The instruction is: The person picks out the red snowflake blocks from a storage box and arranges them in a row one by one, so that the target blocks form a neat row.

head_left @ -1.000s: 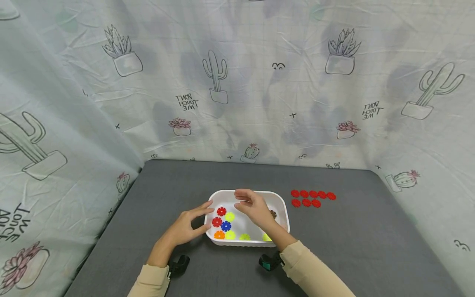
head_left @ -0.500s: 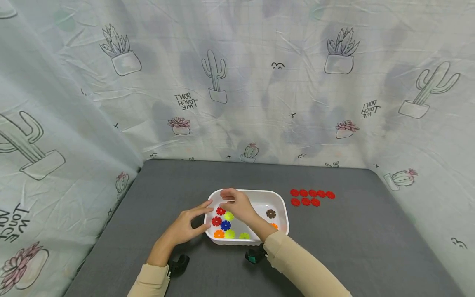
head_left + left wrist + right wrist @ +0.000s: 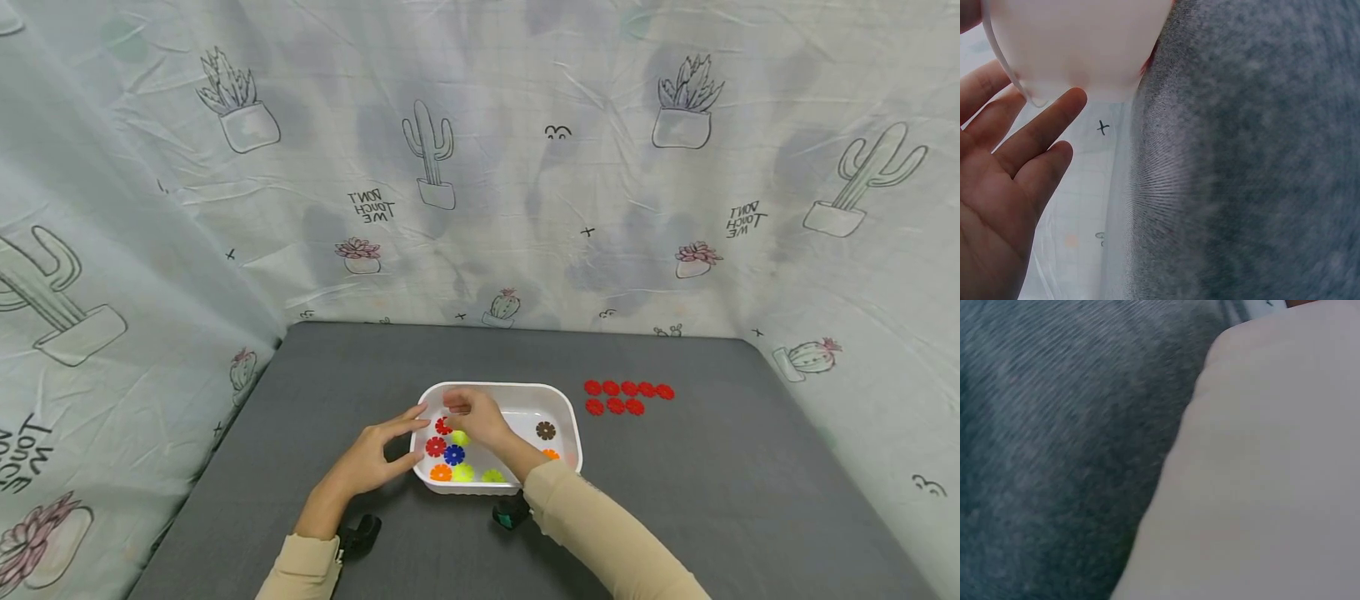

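A white tray (image 3: 513, 490) holds several flower-shaped plastic discs. At its left end my left hand (image 3: 372, 457) touches the rim with spread, fairly straight fingers; the left wrist view shows the fingers (image 3: 1054, 125) against the tray's wall (image 3: 1079, 44). Inside the tray, my right hand (image 3: 480, 417) reaches over the back left, thumb and fingers apart just above a red disc (image 3: 442, 426) that it partly covers. A second red disc (image 3: 436, 447), a blue disc (image 3: 453, 454), an orange disc (image 3: 441, 472) and yellow-green discs (image 3: 462, 472) lie close by. In the right wrist view the tray's wall hides the hand.
Two rows of red discs (image 3: 630, 388) lie on the grey table (image 3: 712, 483) right of the tray. A brown disc (image 3: 546, 430) and another orange disc (image 3: 551, 454) sit at the tray's right end. A printed curtain (image 3: 495, 167) closes off the back and sides.
My right hand has moved left across the tray and then lowered toward the red disc at the back left, uncovering the brown disc. My left hand has stayed at the tray's left end.
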The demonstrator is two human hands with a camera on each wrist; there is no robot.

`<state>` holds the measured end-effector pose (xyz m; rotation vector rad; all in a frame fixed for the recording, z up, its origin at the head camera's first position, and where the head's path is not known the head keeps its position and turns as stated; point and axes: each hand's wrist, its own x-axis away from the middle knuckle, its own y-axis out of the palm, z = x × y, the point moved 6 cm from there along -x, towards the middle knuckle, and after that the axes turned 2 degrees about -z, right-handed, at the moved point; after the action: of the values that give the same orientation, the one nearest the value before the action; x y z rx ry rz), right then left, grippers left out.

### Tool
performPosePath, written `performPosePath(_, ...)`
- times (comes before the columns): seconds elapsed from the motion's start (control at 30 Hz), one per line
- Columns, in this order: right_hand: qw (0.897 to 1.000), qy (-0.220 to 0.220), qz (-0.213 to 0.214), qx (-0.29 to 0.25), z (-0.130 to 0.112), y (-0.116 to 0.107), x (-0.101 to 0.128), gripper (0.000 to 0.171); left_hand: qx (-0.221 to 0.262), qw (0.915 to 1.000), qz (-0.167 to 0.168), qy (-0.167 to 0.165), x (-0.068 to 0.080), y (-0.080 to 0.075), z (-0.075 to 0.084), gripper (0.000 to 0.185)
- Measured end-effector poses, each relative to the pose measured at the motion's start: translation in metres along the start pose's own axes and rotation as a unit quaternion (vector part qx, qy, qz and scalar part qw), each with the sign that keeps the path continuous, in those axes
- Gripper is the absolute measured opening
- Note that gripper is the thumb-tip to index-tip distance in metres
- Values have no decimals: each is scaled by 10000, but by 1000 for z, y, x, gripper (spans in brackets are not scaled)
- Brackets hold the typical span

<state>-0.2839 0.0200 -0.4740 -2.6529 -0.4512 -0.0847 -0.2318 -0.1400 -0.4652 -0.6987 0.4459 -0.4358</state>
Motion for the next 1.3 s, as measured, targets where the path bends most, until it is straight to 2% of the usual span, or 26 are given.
performPosePath(0.33,9994,110,-5,321,11,6,-3,34,8,9999,-7,-103,0,1,-3,45)
performPosePath(0.57,9970,113,0,760,19,10,-7,36,43,10000,5,29,0,0,-1,45)
performPosePath(0.67,9956,61,16,940,21,13,-9,35,-5,10000,1,92,0,0,-1,44)
performPosePath(0.9,9907,-157,83,1346,20,15,-9,36,35,10000,-57,13,1,1,-1,44)
performPosePath(1.0,9886,-229,76,1489,17,16,-9,37,-1,9999,-43,108,0,1,0,44)
performPosePath(1.13,9823,-414,29,1828,11,17,-7,35,-55,9998,-3,202,-1,0,1,44)
performPosePath(1.3,9693,-600,42,2384,8,19,-6,29,-32,9999,9,136,-1,-1,1,45)
